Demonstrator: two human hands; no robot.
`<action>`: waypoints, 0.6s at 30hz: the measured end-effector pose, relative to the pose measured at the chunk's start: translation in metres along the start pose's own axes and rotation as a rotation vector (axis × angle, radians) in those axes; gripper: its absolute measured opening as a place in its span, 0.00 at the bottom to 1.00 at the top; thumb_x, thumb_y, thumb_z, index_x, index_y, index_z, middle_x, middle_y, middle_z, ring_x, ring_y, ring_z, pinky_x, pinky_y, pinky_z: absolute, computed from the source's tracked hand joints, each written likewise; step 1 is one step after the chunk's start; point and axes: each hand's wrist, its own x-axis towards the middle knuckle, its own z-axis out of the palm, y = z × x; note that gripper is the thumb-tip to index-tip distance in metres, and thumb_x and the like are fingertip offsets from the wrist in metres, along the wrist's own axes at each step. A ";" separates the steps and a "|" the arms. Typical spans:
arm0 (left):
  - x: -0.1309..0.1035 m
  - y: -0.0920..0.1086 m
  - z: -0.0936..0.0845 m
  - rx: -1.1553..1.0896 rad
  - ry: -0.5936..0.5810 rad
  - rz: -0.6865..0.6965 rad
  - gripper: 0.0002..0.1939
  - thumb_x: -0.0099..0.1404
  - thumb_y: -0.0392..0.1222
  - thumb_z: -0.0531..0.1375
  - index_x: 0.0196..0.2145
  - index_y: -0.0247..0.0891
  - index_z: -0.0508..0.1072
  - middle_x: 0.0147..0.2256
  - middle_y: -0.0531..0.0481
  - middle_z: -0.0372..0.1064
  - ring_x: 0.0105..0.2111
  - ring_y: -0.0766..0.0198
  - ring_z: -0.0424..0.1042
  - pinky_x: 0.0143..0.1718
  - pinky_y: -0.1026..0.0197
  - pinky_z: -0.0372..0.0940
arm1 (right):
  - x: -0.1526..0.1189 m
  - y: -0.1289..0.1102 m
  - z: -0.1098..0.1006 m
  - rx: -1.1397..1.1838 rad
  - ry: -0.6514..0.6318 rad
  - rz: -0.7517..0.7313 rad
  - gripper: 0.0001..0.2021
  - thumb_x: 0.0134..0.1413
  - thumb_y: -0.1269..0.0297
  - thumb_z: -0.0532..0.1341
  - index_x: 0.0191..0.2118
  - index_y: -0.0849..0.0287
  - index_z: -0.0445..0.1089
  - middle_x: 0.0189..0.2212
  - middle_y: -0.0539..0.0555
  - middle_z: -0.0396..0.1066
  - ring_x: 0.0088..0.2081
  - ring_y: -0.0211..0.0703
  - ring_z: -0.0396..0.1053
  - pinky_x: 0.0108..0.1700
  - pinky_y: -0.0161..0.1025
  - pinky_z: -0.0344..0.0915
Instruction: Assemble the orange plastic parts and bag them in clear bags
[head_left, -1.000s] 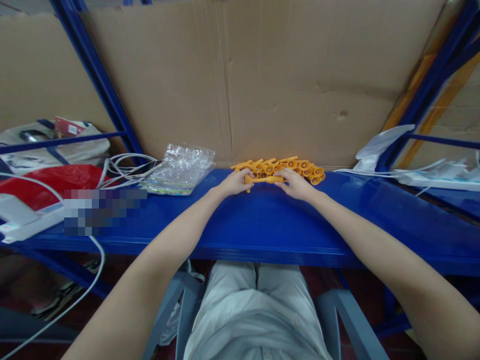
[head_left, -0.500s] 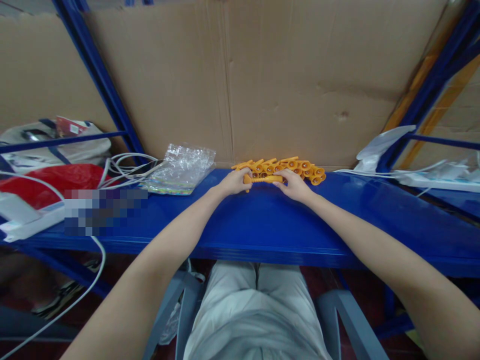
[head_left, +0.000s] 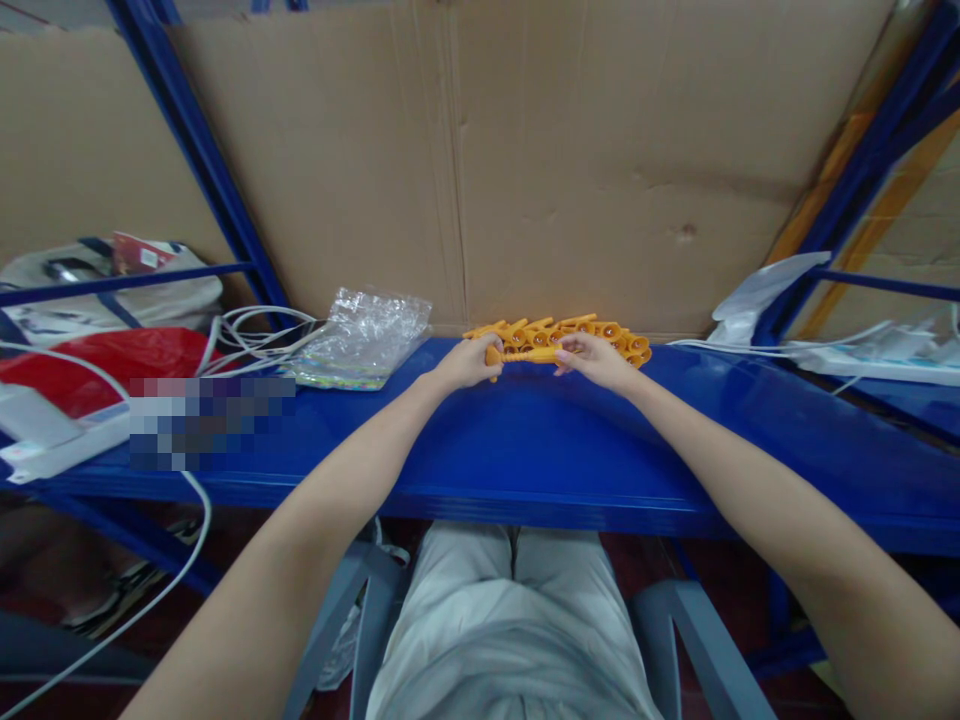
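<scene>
Between my two hands lies a yellow-orange plastic piece (head_left: 538, 355), held level, with a rounded knob at its left end, a ribbed stem and a smooth wider part to the right. My left hand (head_left: 472, 362) is closed around the knob end. At the other end, my right hand (head_left: 592, 358) pinches the smooth part between thumb and fingers. Right behind the hands is a pile of similar yellow-orange pieces (head_left: 611, 333), with round cup-like open ends facing me. My hands hide part of the pile, and the exact kind of piece cannot be made out.
The blue table (head_left: 525, 450) meets a cardboard wall (head_left: 562, 170) at the back. Left of the pile lie clear plastic bags (head_left: 367, 340), white cables (head_left: 259, 325) and a red bag (head_left: 97, 365). Toward the right are white cables and a power strip (head_left: 885, 360).
My right hand has shifted slightly and its fingers have changed position on the right end of the piece. The left hand keeps its hold, and the pile looks the same.
</scene>
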 end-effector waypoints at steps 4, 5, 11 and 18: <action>0.000 0.002 0.002 -0.010 0.008 0.045 0.15 0.58 0.39 0.61 0.44 0.39 0.71 0.29 0.54 0.71 0.32 0.65 0.72 0.35 0.66 0.61 | -0.002 -0.006 0.003 0.016 0.016 0.124 0.08 0.66 0.61 0.54 0.42 0.61 0.64 0.32 0.55 0.74 0.24 0.36 0.73 0.33 0.36 0.73; 0.000 0.002 0.003 -0.009 0.006 0.043 0.15 0.58 0.39 0.61 0.44 0.39 0.71 0.30 0.54 0.71 0.33 0.64 0.72 0.35 0.66 0.61 | -0.003 -0.007 0.003 0.020 0.015 0.149 0.09 0.66 0.60 0.54 0.43 0.60 0.63 0.31 0.55 0.74 0.23 0.36 0.72 0.31 0.35 0.72; 0.001 -0.001 0.005 -0.028 0.009 0.041 0.14 0.57 0.39 0.62 0.42 0.38 0.72 0.30 0.52 0.73 0.31 0.64 0.71 0.33 0.65 0.61 | -0.002 -0.002 -0.001 0.128 -0.063 0.172 0.08 0.64 0.66 0.57 0.47 0.58 0.61 0.29 0.50 0.73 0.22 0.34 0.72 0.28 0.33 0.71; 0.002 -0.002 0.004 -0.069 0.055 0.045 0.13 0.54 0.38 0.62 0.40 0.37 0.72 0.25 0.56 0.69 0.26 0.67 0.68 0.31 0.66 0.59 | -0.004 0.003 -0.009 0.263 -0.139 0.130 0.13 0.54 0.70 0.66 0.44 0.58 0.63 0.25 0.48 0.74 0.21 0.35 0.71 0.25 0.32 0.69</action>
